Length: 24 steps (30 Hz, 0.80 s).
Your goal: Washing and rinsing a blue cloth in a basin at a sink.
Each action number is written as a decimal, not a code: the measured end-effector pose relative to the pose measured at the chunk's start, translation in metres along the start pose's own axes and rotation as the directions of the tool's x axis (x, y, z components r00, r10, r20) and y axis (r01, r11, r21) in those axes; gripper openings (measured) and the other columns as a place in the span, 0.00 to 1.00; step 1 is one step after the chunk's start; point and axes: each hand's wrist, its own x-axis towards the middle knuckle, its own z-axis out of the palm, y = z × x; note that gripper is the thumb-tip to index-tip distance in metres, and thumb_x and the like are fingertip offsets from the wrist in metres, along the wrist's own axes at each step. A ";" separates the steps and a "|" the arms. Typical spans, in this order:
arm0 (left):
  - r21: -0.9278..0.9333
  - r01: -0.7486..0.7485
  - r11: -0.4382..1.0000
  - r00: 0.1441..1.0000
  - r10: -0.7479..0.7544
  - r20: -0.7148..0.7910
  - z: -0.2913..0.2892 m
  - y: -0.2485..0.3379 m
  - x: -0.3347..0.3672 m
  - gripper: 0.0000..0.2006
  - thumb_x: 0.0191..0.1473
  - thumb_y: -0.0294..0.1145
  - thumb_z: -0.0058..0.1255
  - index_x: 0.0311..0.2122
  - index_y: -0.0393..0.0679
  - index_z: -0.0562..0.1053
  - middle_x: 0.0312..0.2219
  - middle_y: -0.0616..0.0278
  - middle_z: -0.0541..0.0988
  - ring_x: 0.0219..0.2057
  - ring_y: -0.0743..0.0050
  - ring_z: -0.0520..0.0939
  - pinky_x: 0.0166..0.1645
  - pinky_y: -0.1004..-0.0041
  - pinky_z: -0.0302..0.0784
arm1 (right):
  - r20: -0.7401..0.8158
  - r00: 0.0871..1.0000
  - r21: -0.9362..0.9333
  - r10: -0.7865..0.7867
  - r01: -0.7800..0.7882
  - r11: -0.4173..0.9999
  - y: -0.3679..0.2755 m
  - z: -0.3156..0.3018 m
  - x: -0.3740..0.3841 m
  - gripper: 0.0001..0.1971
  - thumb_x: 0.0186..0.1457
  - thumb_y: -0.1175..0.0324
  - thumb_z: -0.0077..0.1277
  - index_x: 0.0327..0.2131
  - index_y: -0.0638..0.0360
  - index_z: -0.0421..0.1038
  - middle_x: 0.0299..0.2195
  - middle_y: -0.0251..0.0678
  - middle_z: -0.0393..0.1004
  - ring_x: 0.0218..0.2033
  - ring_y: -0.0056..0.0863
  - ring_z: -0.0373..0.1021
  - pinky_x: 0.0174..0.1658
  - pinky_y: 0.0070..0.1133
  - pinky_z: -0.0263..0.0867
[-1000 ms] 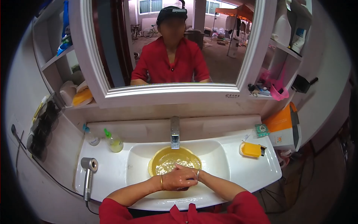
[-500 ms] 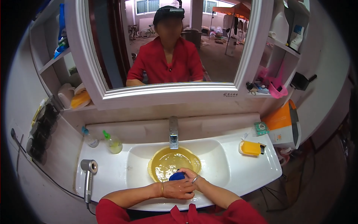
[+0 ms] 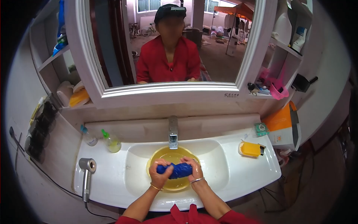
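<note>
A bunched, wet-looking blue cloth (image 3: 179, 170) stretches crosswise over the yellow basin (image 3: 178, 184). My left hand (image 3: 159, 173) is wrapped round its left end, thumb on top. Around the right end, my right hand (image 3: 195, 168) is closed as well. The basin stands in the white sink (image 3: 214, 164) and holds water, partly hidden by my hands and the cloth. Just beyond it, the chrome faucet (image 3: 173, 132) points down at its far rim.
On the left counter are a silver hair dryer (image 3: 87, 175) with a cord and two pump bottles (image 3: 112, 142). A yellow brush (image 3: 250, 149), a green packet (image 3: 261, 129) and an orange-white bag (image 3: 281, 127) are at the right. A framed mirror (image 3: 169, 89) hangs above, between shelves.
My hands have moved apart and forward over the basin, from clasped near its front edge. The blue cloth, mostly covered before, is now stretched out between them.
</note>
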 end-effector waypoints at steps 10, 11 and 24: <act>-0.669 0.608 0.428 0.601 -0.798 0.035 -0.011 -0.107 -0.024 0.07 0.38 0.20 0.52 0.24 0.43 0.67 0.21 0.63 0.71 0.23 0.74 0.74 0.31 0.75 0.72 | 0.444 0.816 -0.617 -0.370 0.578 0.534 0.017 0.033 0.001 0.05 0.41 0.77 0.44 0.20 0.65 0.71 0.19 0.34 0.72 0.23 0.20 0.68 0.30 0.18 0.65; -0.680 0.686 0.260 0.501 -0.846 0.183 -0.017 -0.119 -0.027 0.07 0.39 0.19 0.51 0.24 0.43 0.67 0.21 0.63 0.72 0.23 0.73 0.74 0.30 0.74 0.73 | 0.536 0.759 -0.667 -0.370 0.649 0.365 0.019 0.031 0.000 0.05 0.41 0.77 0.44 0.19 0.65 0.71 0.18 0.33 0.72 0.23 0.20 0.68 0.30 0.18 0.65; 0.034 0.358 0.933 0.924 -0.359 0.130 -0.013 -0.022 0.026 0.10 0.37 0.21 0.57 0.24 0.43 0.67 0.23 0.65 0.72 0.26 0.80 0.73 0.32 0.78 0.71 | 0.491 0.746 -0.534 0.451 -0.151 0.832 -0.026 -0.023 -0.003 0.27 0.45 0.75 0.46 0.51 0.68 0.56 0.48 0.37 0.62 0.48 0.24 0.61 0.52 0.18 0.55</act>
